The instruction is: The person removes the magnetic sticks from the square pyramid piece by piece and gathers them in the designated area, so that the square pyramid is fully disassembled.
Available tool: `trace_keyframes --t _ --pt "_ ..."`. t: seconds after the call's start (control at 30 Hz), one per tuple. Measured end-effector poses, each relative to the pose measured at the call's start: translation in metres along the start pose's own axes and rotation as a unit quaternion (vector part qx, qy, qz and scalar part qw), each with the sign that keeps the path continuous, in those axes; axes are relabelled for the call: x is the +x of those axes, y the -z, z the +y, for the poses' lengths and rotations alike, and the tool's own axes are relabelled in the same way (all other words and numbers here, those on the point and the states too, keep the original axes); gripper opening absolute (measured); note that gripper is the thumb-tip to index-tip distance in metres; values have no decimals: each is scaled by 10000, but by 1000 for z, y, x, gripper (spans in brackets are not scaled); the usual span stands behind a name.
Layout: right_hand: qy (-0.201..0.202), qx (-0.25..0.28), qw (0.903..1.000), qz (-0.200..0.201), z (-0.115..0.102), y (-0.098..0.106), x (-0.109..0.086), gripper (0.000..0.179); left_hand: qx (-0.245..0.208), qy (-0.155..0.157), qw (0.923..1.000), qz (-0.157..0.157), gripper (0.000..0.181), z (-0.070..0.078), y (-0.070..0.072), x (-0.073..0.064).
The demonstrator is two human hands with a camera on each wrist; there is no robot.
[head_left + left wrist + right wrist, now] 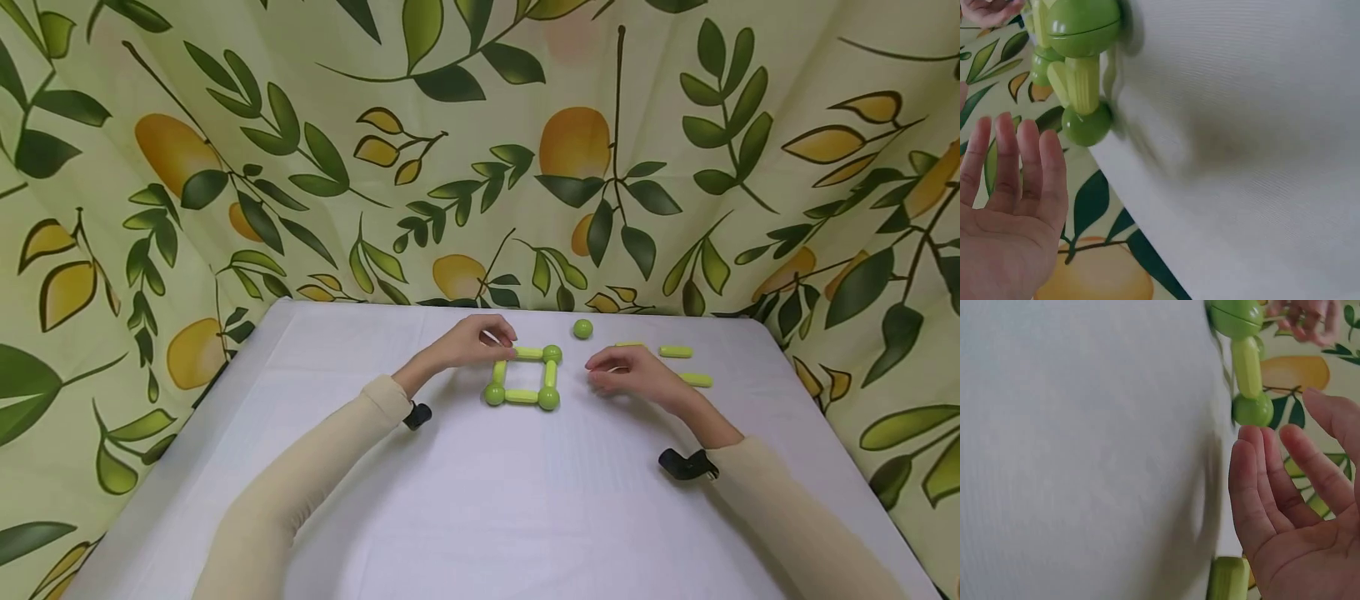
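Note:
A square frame of green balls point(548, 399) and yellow-green rods point(522, 396) lies on the table. My left hand point(477, 342) hovers over its far left corner and hides the ball there. In the left wrist view the left hand point(1013, 209) has its fingers extended, apart from the frame's nearest ball point(1087, 125), with nothing in its grasp. To the right of the square my right hand point(633, 375) is held just above the table. Its fingers point(1245, 481) are relaxed and slightly bent, holding nothing, close to a corner ball point(1252, 409) in the right wrist view.
A loose green ball point(582, 328) sits behind the square near the back edge. Beyond the right hand lie loose rods point(676, 352), one partly covered by it. The white-covered table point(480, 500) meets a leaf-and-fruit patterned curtain point(480, 167) at the back.

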State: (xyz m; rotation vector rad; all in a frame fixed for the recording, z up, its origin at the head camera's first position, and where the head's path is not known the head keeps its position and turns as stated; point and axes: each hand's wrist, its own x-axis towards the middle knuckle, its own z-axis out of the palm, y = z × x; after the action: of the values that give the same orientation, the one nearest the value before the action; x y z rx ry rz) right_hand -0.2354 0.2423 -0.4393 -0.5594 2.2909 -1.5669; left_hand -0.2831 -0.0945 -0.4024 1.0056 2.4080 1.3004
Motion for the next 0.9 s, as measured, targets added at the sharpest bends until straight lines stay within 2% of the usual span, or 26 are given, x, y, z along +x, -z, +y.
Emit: trace_keyframes --t 0.17,0.47,0.73,0.9 --pt "-242 87 9996 95 2 -11 8 32 84 -24 10000 7 22 3 -9 19" --pt "-299 -17 9995 78 0 -27 20 35 96 449 9987 -231 32 -3 -22 49" --pt "-405 36 9990 177 -3 -36 26 37 350 368 9980 -383 28 -8 -29 61" --pt "-475 211 9983 269 -3 -42 30 37 571 436 9962 -482 20 -10 -33 66"
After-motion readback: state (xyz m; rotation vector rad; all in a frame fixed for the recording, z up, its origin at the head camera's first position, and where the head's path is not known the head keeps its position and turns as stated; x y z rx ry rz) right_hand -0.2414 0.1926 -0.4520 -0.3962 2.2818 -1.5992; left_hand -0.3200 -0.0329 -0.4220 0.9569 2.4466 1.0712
